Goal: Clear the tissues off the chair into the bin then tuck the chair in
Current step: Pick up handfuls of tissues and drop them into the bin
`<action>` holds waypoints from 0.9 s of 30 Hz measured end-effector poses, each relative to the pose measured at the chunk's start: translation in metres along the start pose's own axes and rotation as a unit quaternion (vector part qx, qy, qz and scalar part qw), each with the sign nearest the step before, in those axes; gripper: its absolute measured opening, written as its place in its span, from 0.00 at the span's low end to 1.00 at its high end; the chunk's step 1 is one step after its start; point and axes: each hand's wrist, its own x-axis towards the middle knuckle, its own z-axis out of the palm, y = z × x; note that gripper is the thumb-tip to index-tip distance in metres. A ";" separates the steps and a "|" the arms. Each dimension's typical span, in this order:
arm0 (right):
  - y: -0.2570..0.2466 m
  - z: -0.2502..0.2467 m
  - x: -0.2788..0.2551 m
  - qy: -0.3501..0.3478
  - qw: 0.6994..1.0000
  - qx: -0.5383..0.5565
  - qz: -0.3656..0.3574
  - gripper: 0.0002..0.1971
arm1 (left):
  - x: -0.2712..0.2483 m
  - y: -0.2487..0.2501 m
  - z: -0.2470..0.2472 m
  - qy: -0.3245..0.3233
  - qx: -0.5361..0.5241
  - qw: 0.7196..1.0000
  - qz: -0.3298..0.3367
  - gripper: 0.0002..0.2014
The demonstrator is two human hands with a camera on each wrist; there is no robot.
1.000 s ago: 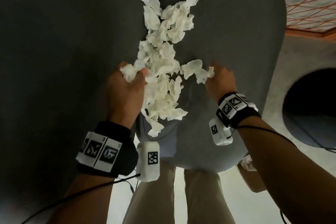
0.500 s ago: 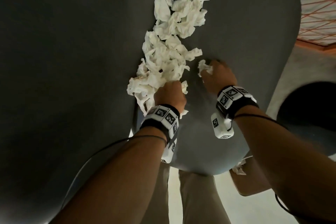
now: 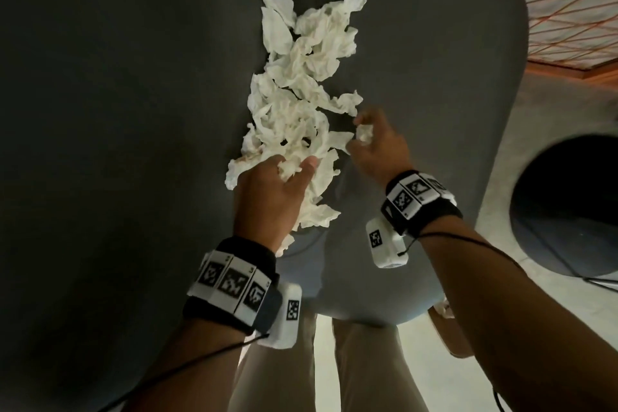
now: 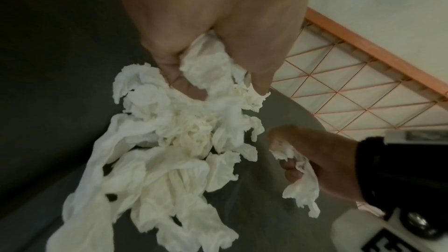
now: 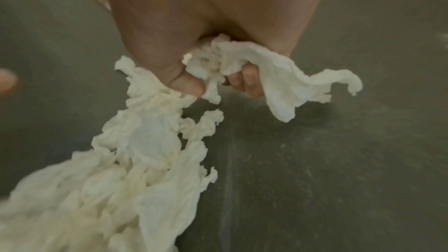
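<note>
Both hands, L hand [image 3: 274, 187] & R hand [image 3: 381, 147], clutch loose crumpled tissues [image 3: 301, 104]; stragglers prob. drop off chair seat [image 3: 434, 77] w/ lift.

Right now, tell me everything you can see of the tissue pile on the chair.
The tissue pile is a loose heap of crumpled, torn-edged white paper tissues, thin and soft-looking, strung along the grey chair seat against the darker backrest. Several pieces overlap; dark gaps show between them. The left hand grips a wad at its near end, more trailing beneath. The right hand holds a small separate clump at the pile's right edge. None has reached the bin.
</note>
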 end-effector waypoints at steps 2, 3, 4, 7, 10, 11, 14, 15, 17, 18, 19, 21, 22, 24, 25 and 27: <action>-0.004 0.010 0.011 -0.027 0.998 -0.060 -0.010 0.20 | 0.012 0.006 0.004 -0.018 0.072 0.997 0.003 0.25; -0.005 0.014 0.015 -0.035 0.995 -0.098 -0.012 0.20 | 0.019 0.010 0.008 -0.031 0.105 0.994 0.012 0.25; -0.006 0.017 0.018 -0.041 0.991 -0.131 -0.012 0.18 | 0.026 0.013 0.012 -0.045 0.133 0.990 0.022 0.25; -0.005 0.019 0.023 -0.048 0.984 -0.174 0.008 0.13 | 0.046 0.018 0.030 -0.093 0.200 0.975 0.040 0.25; -0.003 0.011 0.021 -0.028 0.994 -0.101 0.031 0.12 | 0.056 0.018 0.037 -0.108 0.238 0.964 0.041 0.17; -0.003 0.007 0.020 -0.014 0.997 -0.071 0.032 0.10 | 0.057 0.018 0.036 -0.105 0.234 0.966 0.042 0.15; -0.004 -0.008 0.018 0.029 0.999 0.007 0.035 0.12 | 0.053 0.015 0.023 -0.083 0.163 0.982 0.056 0.11; -0.006 -0.012 0.018 0.039 0.998 0.030 0.041 0.14 | 0.049 0.014 0.017 -0.075 0.131 0.987 0.058 0.10; -0.009 -0.014 0.024 0.053 0.993 0.087 0.060 0.15 | 0.038 0.010 0.006 -0.055 0.069 0.995 0.055 0.10; -0.013 -0.015 0.027 0.049 0.989 0.122 0.071 0.14 | 0.031 0.008 0.002 -0.045 0.041 0.997 0.050 0.11; -0.017 -0.015 0.029 0.036 0.984 0.157 0.079 0.11 | 0.025 0.006 -0.002 -0.037 0.011 0.998 0.039 0.14; -0.026 -0.014 0.033 -0.003 0.975 0.209 0.082 0.05 | 0.015 0.002 -0.009 -0.021 -0.051 0.998 -0.005 0.22; -0.030 -0.013 0.034 -0.018 0.974 0.215 0.074 0.06 | 0.011 0.000 -0.012 -0.018 -0.079 0.996 -0.027 0.22; -0.035 -0.010 0.039 -0.018 0.978 0.201 0.048 0.07 | 0.003 -0.003 -0.014 -0.011 -0.139 0.989 -0.048 0.14; -0.036 -0.008 0.042 -0.009 0.982 0.183 0.036 0.06 | -0.001 -0.003 -0.015 -0.003 -0.166 0.985 -0.053 0.09; -0.035 -0.004 0.048 0.022 0.994 0.107 0.010 0.08 | -0.005 -0.005 -0.017 0.027 -0.193 0.980 -0.048 0.11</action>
